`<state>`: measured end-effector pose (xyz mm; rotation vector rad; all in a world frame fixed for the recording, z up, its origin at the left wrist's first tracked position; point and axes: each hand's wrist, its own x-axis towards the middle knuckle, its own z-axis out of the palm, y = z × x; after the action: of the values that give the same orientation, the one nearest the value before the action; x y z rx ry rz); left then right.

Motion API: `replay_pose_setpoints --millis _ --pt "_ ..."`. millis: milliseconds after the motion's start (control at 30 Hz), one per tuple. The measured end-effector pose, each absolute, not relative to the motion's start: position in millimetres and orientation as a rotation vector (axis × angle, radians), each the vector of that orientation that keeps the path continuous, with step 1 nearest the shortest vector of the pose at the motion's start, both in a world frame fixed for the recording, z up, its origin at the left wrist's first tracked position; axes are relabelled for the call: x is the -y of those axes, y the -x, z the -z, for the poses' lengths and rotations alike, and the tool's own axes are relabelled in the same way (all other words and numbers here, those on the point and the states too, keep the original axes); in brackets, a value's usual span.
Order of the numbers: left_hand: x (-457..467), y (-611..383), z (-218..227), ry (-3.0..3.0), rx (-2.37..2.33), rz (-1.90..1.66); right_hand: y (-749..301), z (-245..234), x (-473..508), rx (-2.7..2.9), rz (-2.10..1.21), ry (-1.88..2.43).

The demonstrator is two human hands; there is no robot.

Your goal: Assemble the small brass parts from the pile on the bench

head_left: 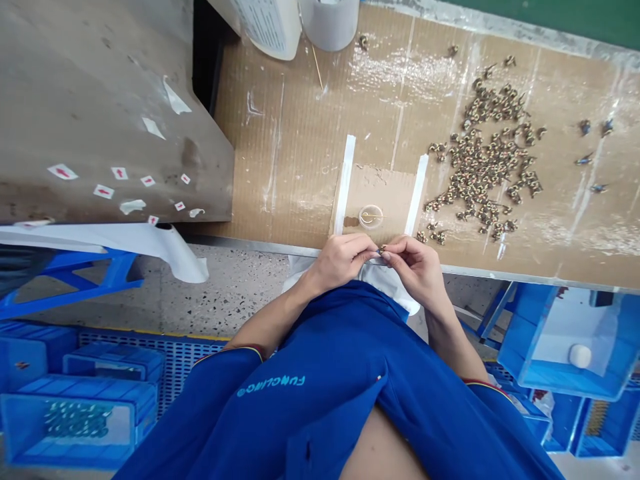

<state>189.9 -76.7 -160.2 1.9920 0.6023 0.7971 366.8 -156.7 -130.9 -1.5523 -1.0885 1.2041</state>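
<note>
At the table's front edge my left hand (345, 259) and my right hand (416, 265) meet with their fingertips pinched together. Between them shows a small dark and gold-coloured part (382, 249), mostly hidden by the fingers; its exact kind is too small to make out. Just beyond the hands, a small round clear dish (371, 216) with a thin gold-coloured line in it sits on a cardboard patch (383, 183) between two white tape strips. To the right, a large spread of similar small dark and gold parts (483, 163) covers the cardboard.
A few bluish parts (585, 127) lie apart at the far right. At the back stand a white bottle (273, 27) and a white cup (331, 23), with a thin stick (317, 67) nearby. A metal housing (115, 113) fills the left. Blue crates (75, 450) stand below.
</note>
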Motion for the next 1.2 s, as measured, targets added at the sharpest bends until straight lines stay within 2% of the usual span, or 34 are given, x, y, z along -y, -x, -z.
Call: replay_pose_setpoints --millis 467,900,1200 --pt "70.3 -181.9 153.2 -2.034 -0.527 -0.51 -371.3 117.7 153.3 1.535 -1.122 1.587" --pt "76.3 -189.0 152.4 -1.888 -0.64 -0.751 -352.8 140.2 162.2 0.915 -1.154 1.508" --pt "75.4 -187.9 156.6 -1.959 -0.634 -0.797 -358.2 138.2 159.2 0.918 -1.205 1.536"
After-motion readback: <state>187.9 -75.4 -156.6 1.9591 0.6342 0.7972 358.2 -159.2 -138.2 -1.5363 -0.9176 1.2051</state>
